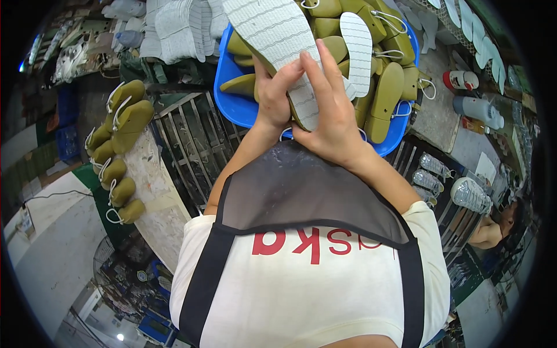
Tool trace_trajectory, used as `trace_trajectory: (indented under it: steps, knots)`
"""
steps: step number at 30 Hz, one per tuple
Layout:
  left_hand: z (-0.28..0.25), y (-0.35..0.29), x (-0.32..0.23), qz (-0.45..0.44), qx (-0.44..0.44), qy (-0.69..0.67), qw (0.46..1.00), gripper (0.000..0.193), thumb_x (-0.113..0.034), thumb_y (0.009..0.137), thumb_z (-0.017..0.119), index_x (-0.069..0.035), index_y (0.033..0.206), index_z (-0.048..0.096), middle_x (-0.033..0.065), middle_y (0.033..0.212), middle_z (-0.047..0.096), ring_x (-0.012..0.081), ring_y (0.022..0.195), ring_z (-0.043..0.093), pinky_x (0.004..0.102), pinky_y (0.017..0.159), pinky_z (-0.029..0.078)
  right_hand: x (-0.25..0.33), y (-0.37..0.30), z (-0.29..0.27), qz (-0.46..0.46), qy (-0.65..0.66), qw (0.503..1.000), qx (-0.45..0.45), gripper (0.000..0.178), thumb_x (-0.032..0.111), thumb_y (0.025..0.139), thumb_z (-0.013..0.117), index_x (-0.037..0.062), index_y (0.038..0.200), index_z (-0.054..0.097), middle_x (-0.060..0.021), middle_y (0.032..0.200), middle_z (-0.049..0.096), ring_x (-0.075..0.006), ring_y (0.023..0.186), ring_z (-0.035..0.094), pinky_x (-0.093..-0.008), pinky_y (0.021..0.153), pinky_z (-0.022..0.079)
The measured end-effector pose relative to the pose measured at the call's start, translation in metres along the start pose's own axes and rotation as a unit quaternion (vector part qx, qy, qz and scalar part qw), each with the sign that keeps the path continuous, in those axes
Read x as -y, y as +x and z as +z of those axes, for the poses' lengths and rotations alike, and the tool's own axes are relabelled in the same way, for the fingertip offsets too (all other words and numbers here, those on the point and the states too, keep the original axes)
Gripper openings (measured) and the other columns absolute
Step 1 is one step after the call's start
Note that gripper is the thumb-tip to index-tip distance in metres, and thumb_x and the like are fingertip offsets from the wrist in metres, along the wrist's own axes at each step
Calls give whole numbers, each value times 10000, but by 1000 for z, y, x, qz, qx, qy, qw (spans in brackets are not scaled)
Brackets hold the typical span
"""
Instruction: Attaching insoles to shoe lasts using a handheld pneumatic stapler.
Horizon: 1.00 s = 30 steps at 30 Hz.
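Observation:
Between my hands is an olive-green shoe last, mostly hidden under a white insole [278,35] with wavy grey lines that lies along its sole. My left hand [272,98] wraps its left side, the thumb pressing on the insole. My right hand [333,113] grips the right side near the narrow end, with fingers laid across the white surface. Just beyond, a blue tub [237,110] holds several olive shoe lasts [386,95] with white cord loops. Another lined white insole [357,52] lies on top of them.
At left, a row of olive lasts [132,124] stands along a worn board [154,191] beside a metal rack [194,136]. Stacked white insoles [180,32] sit beyond. Bottles [478,110] and wrapped shoes [470,194] are at right, near another person [490,232]. A fan [125,278] stands lower left.

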<state>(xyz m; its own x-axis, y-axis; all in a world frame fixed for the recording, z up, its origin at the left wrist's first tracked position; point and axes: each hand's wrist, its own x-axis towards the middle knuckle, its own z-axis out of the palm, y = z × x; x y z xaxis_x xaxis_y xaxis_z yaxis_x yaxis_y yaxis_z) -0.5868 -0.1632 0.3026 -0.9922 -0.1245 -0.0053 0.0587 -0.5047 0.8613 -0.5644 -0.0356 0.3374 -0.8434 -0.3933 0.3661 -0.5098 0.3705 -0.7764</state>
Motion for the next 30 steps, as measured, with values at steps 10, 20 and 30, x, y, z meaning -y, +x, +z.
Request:
trace_trajectory:
  steps: [10,20,30]
  knots:
    - [-46,-1,18,86,-87,142,982,677,-94,788,649,-10,1343,271,143,1177,508,235,1063,530,358,940,430,-37,-3,46,35,73,994,67,1081,108,594,818,102,1480,200,-306,1482,178,-487,1317,301,-446,1060,351]
    - [-81,34,-3,34,-29,696,717,380,-213,925,515,-11,1247,529,210,1055,643,333,968,634,399,854,489,-129,-10,19,173,-308,914,198,896,284,591,829,60,1351,410,-109,975,532,-283,950,518,-397,789,427]
    - [116,239,188,-217,-126,562,788,1055,-420,728,747,-93,1494,100,252,1469,277,356,1356,295,470,1115,243,-146,-29,-5,325,239,903,149,222,147,767,710,13,668,564,-110,756,576,-262,841,571,-361,815,432]
